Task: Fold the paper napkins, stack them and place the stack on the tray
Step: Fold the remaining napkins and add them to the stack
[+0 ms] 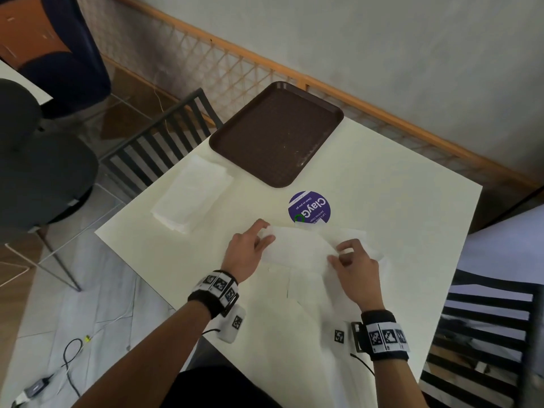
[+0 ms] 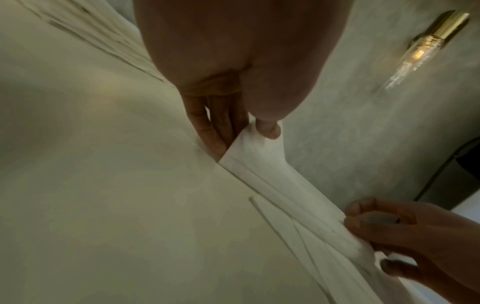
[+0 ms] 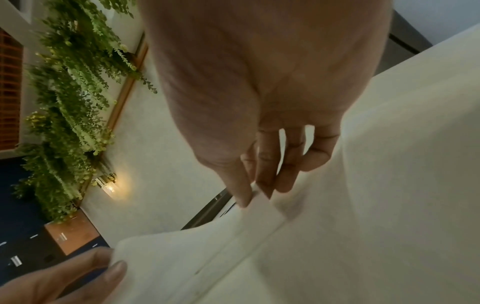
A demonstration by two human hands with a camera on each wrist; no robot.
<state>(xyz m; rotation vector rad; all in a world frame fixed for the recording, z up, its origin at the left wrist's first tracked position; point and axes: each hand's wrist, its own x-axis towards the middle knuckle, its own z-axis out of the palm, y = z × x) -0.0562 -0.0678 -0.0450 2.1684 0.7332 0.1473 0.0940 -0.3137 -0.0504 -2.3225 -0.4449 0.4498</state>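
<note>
A white paper napkin (image 1: pixel 300 245) lies partly lifted on the cream table (image 1: pixel 382 187) in front of me. My left hand (image 1: pixel 250 242) pinches its left corner between thumb and fingers (image 2: pixel 267 129). My right hand (image 1: pixel 350 257) pinches the right edge of the same napkin (image 3: pixel 207 246), thumb against fingers (image 3: pixel 241 189). More napkin sheets (image 1: pixel 294 293) lie flat under my hands. A stack of white napkins (image 1: pixel 191 192) sits at the table's left edge. The brown tray (image 1: pixel 276 134) stands bare at the far side.
A round purple sticker (image 1: pixel 309 207) is on the table between the tray and my hands. Black slatted chairs stand at the far left (image 1: pixel 159 136) and at the right (image 1: pixel 485 334). A wooden lattice rail (image 1: pixel 294 75) runs along the wall behind.
</note>
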